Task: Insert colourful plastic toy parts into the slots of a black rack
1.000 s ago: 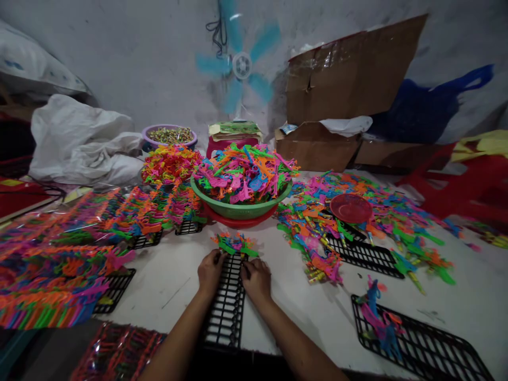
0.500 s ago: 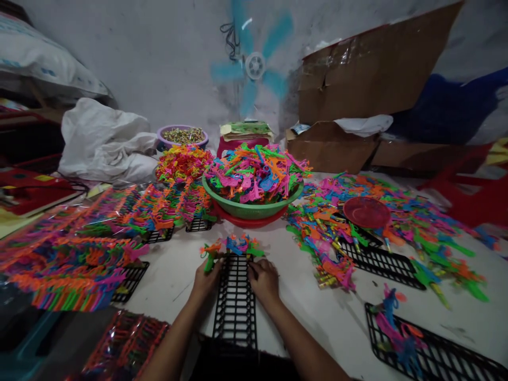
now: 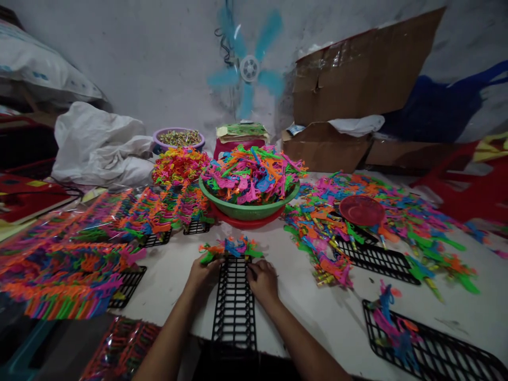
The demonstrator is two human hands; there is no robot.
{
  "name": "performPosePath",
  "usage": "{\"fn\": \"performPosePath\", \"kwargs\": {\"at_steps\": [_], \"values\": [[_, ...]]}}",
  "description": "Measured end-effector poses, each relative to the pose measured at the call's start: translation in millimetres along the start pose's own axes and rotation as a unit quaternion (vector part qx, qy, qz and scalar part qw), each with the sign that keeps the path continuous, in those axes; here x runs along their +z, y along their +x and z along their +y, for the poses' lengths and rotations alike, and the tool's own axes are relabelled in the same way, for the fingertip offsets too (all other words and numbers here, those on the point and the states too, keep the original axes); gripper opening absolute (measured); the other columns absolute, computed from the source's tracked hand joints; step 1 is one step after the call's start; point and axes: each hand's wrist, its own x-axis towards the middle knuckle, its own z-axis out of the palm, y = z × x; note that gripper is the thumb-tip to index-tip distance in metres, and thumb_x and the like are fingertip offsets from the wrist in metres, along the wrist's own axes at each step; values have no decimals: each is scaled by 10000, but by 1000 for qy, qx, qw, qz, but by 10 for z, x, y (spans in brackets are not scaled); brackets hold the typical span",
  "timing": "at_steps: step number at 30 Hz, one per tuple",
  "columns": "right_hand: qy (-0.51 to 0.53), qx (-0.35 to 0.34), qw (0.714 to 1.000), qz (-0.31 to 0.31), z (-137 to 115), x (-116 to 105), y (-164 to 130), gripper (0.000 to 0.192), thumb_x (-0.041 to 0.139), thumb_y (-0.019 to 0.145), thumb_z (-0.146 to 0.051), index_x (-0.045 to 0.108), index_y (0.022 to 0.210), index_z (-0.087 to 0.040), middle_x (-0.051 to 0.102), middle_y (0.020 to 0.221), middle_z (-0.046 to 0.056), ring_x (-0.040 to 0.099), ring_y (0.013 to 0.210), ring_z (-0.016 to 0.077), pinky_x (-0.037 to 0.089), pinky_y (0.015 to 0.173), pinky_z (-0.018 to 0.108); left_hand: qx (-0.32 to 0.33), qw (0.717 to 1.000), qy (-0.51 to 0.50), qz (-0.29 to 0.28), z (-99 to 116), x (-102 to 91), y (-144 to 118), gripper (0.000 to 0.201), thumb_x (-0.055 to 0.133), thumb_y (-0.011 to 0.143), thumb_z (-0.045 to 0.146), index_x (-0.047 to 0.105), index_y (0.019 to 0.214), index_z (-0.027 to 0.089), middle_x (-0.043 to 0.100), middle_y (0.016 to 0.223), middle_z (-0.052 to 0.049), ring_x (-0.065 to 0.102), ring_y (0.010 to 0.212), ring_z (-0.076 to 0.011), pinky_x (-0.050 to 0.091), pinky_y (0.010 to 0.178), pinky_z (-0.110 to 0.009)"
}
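Observation:
A long black plastic rack (image 3: 235, 312) lies lengthwise in front of me, a few orange, blue, pink and green plastic toy guns (image 3: 237, 246) sitting at its far end. To the left of that end, my left hand (image 3: 201, 276) is closed on a green and orange toy gun (image 3: 207, 257), its fingertips close to the rack's edge. My right hand (image 3: 262, 280) is at the rack's right side with thumb and fingers pinched together. What lies between those fingers is hidden.
Ahead stands a green basin (image 3: 250, 211) heaped with toy pieces. Filled racks of toys (image 3: 75, 270) crowd the left. To the right are loose toy guns (image 3: 329, 238), a red dish (image 3: 362, 210) and another black rack (image 3: 444, 338). A fan (image 3: 249, 69) spins behind.
The green and orange toy gun at my left hand has tipped from upright to flatter, close to the rack's far end. My right hand stays about where it was. The view has shifted slightly.

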Motion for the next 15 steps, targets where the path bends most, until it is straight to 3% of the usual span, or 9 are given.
{"fn": "performPosePath", "kwargs": {"at_steps": [7, 15], "values": [[9, 6, 1000, 5, -8, -1, 5, 165, 555, 785, -240, 679, 892, -228, 593, 823, 35, 479, 818, 176, 329, 773, 284, 32, 995, 74, -52, -53, -34, 198, 395, 761, 477, 341, 681, 795, 121, 664, 828, -76, 599, 790, -211, 465, 721, -292], [12, 3, 1000, 1, 2, 5, 15, 161, 558, 779, -231, 678, 886, -222, 589, 825, 37, 484, 812, 171, 329, 780, 287, 41, 987, 130, -81, -87, -113, 277, 357, 716, 551, 383, 691, 803, 132, 665, 809, -69, 599, 757, -198, 461, 696, -284]]}}
